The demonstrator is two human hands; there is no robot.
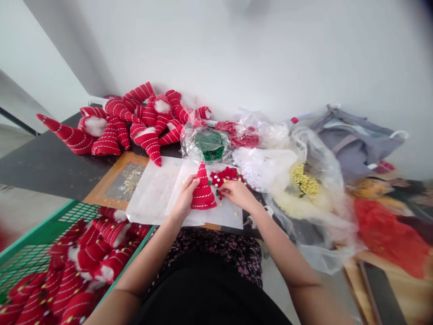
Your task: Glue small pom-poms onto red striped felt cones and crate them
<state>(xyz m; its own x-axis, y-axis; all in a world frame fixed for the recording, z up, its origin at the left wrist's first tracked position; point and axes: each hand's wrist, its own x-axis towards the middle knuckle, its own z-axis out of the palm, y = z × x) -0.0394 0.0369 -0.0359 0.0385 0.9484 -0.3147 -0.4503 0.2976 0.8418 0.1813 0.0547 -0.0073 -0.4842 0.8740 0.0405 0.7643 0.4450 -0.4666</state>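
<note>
My left hand [187, 197] is closed on the left edge of a red cone [203, 192] with white dashed stripes, its tip pointing away from me. My right hand [235, 194] is at the near edge of a pile of small pompoms [226, 174], mostly red with some white and green. Its fingertips are pinched together, and whatever they hold is too small to make out. White paper [155, 192] lies under the cone and the pompoms. A few yellow pompoms are scattered on it near my right hand.
Stuffed red striped cones [118, 110] are heaped at the back left. A green basket [43, 225] at lower left holds more. Bags of green [209, 144], white [252, 164] and yellow pompoms [305, 180] stand behind and right. A grey bag [352, 140] is far right.
</note>
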